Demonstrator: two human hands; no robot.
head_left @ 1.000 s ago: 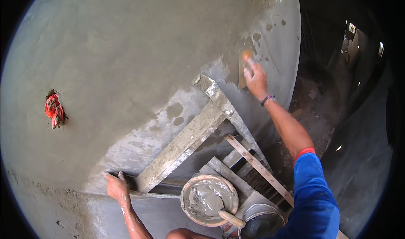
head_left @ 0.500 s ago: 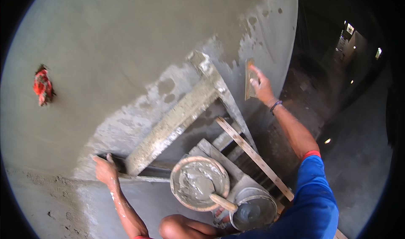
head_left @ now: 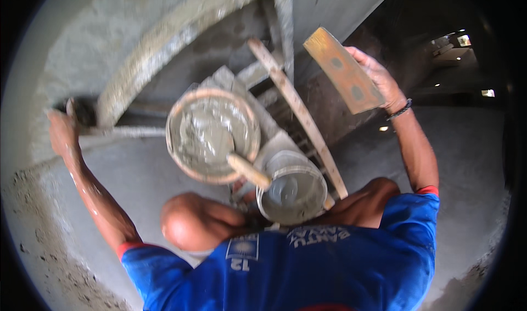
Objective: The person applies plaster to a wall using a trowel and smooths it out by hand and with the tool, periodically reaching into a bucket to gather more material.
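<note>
- Gripping a flat wooden float [head_left: 343, 69], the right hand [head_left: 379, 80] has its fingers closed around the board's far side, which is hidden; the board's broad face, with two dark patches, tilts toward the camera, up and to the right of the mortar pan [head_left: 213, 134].
- Behind those fingers the wrist bends back and wears a dark bracelet [head_left: 401, 111]; the forearm runs down and slightly right to a blue sleeve with a red cuff, elbow nearly straight.
- At the far left of the pan, the left hand [head_left: 61, 132] is curled shut on a dark edge [head_left: 82, 110] where the plastered wall meets a ledge; what exactly it grasps is too blurred to tell.
- From that hand the wet, mortar-streaked forearm slants down and right to the other red-cuffed sleeve.
- The round pan holds grey mortar, and a tool with a pale wooden handle [head_left: 248, 171] lies in it, handle pointing down-right over the rim.
- Touching the pan's lower right side stands a grey bucket [head_left: 293, 193], just above the person's bent knees.
- A wooden slat [head_left: 299, 116] runs diagonally between the pan and the float, passing beside the bucket.
- Above the pan, a long mortar-crusted straightedge [head_left: 164, 47] leans against the grey plastered wall [head_left: 66, 36].
</note>
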